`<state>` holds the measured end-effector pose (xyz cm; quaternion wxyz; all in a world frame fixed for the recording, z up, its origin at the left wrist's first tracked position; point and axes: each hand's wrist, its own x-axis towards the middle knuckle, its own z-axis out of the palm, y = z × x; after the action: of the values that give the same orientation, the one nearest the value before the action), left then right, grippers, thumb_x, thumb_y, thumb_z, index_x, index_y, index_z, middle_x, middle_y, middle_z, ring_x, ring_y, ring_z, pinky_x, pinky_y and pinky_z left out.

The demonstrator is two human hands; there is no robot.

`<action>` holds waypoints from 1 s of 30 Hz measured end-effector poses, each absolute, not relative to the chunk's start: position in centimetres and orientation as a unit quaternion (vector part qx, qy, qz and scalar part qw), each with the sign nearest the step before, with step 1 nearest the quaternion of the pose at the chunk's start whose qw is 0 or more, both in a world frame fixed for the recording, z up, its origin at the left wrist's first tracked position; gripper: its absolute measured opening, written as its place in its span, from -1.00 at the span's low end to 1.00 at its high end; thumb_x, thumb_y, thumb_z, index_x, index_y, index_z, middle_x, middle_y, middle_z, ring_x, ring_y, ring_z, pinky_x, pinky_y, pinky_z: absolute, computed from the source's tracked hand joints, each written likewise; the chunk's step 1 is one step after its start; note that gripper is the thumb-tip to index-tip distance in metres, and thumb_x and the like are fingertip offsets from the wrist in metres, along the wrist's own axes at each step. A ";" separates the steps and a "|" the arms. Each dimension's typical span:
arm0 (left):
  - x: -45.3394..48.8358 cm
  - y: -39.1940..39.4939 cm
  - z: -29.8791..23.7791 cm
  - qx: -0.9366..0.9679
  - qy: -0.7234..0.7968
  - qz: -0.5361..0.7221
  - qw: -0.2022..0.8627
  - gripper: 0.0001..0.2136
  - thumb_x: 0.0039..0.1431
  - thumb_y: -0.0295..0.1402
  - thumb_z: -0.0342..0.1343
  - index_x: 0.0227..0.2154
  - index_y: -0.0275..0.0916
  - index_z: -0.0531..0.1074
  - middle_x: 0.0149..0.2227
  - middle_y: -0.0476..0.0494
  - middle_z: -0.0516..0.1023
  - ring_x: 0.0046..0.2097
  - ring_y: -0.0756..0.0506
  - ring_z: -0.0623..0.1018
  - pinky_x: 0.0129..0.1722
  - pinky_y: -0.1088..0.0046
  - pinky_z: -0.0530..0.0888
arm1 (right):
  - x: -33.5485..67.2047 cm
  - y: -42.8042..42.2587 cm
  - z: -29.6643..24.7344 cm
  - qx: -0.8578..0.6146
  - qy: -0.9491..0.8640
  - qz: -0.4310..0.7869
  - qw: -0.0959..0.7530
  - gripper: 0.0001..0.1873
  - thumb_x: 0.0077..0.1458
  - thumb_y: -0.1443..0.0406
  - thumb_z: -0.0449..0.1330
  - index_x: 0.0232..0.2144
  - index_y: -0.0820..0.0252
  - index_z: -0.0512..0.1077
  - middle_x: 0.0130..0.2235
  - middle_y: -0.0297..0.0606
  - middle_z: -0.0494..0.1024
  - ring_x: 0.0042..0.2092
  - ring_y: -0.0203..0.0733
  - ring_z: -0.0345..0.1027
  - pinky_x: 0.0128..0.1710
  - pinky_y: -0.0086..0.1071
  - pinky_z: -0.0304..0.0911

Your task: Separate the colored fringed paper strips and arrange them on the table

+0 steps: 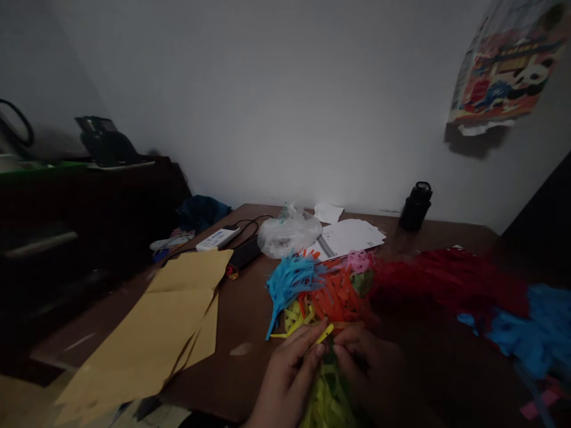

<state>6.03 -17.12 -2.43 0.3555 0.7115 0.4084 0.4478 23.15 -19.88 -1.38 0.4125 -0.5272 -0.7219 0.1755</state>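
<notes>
Head view: left fingers [307, 337] pinch narrow yellow papery strip [326, 334]; right fingers [355, 336] curled, hold unclear. Tugging may tear it.

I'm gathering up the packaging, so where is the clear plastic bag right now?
The clear plastic bag sits mid-picture in the head view, on the brown table, left of the white papers and just beyond the left-hand blue strips.

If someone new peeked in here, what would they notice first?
Probably the bright blue strips and orange strips on the table, just beyond the left hand and right hand. Next might come the pile of red strips on the right and the tan sheets on the left. High up on the right, a panda picture stands out too.
</notes>
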 end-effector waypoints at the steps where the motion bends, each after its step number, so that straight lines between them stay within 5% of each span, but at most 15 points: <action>1: 6.0 -17.1 -2.6 0.709 0.410 0.449 0.358 -0.70 0.24 -0.21 0.10 0.00 -0.07 0.51 -0.03 -0.21 0.60 0.00 -0.18 0.57 0.04 0.26 0.48 | 23.2 -19.9 -1.4 -0.532 -0.715 0.188 0.413 -0.80 0.22 0.26 0.02 -0.37 0.12 0.42 -0.52 -0.37 0.59 -0.52 -0.32 0.49 -0.54 -0.57 0.25; 9: 6.1 -17.0 -2.9 0.698 0.412 0.469 0.351 -0.71 0.21 -0.23 0.14 -0.01 -0.02 0.52 -0.06 -0.17 0.62 -0.02 -0.17 0.58 -0.02 0.32 0.52 | 23.1 -19.7 -0.3 -0.551 -0.657 0.314 0.408 -0.83 0.17 0.24 0.04 -0.41 0.15 0.37 -0.57 -0.38 0.56 -0.56 -0.32 0.43 -0.59 -0.56 0.20; 30: 6.2 -17.1 -2.8 0.700 0.393 0.497 0.331 -0.73 0.18 -0.31 0.18 -0.05 -0.05 0.55 -0.11 -0.16 0.65 -0.11 -0.14 0.63 -0.11 0.41 0.55 | 23.2 -19.5 -0.6 -0.551 -0.613 0.376 0.423 -0.82 0.13 0.22 0.07 -0.44 0.17 0.35 -0.63 -0.44 0.43 -0.58 -0.34 0.30 -0.58 -0.53 0.09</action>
<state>6.16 -17.06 -2.79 0.3314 0.6995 0.3928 0.4966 23.24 -19.51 -0.61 0.4232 -0.5506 -0.6134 0.3760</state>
